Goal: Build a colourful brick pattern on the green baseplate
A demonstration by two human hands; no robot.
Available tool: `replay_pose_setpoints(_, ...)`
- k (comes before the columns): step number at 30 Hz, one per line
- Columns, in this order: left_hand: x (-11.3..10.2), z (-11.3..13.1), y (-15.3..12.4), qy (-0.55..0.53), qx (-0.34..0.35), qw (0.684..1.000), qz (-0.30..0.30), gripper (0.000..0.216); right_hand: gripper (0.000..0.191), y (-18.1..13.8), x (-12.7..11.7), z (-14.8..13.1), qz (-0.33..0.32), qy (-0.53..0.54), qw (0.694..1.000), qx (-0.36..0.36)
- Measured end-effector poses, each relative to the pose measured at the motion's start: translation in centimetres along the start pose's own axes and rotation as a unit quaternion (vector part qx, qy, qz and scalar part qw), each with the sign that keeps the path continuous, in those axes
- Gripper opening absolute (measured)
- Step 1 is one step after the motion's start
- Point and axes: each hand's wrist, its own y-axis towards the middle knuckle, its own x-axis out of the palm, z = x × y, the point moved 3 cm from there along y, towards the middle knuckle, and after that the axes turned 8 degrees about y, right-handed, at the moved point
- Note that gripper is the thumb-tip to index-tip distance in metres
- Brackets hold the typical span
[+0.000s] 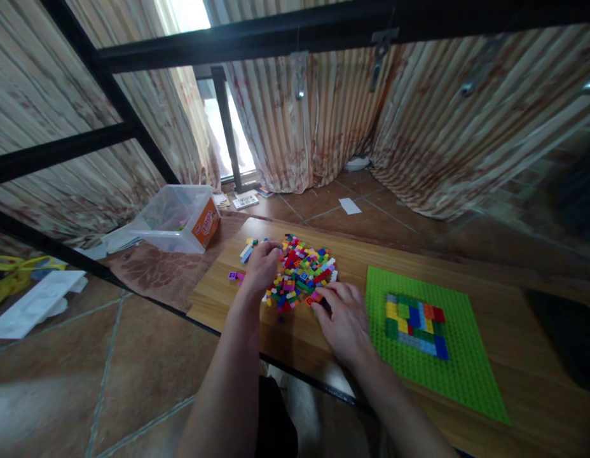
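Note:
A heap of small toy building bricks (pixel 299 270) in many colours lies on a wooden tabletop. My left hand (pixel 261 266) is at the heap's left side, its fingers curled down and closed; what they hold, if anything, is hidden. At the near right edge of the heap is my right hand (pixel 345 312), thumb and forefinger bent together beside a pink brick (pixel 316 296) and an orange brick (pixel 309 301). Whether it grips one of these I cannot make out. Right of this hand lies a green baseplate (pixel 466 375) bearing a block of multicoloured bricks (pixel 414 324).
A clear plastic box (pixel 173 238) with an orange label stands beyond the table's left end. A purple brick (pixel 233 275) lies apart from the heap. A dark flat object (pixel 562 331) is at the far right. Black metal bars (pixel 257 48) cross above, before striped curtains.

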Motion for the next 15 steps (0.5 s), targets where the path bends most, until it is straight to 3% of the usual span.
replay_pose_setpoints(5,-0.2,-0.5,0.3,0.027,-0.014,0.999,0.020,0.019,0.023,0.1,0.2,0.2,0.000,-0.002,1.000,0.006)
replay_pose_setpoints(15,0.0,-1.0,0.7,0.153,0.044,0.986,0.047,0.018,0.024,1.1,1.1,-1.3,0.017,0.027,0.999,-0.004)
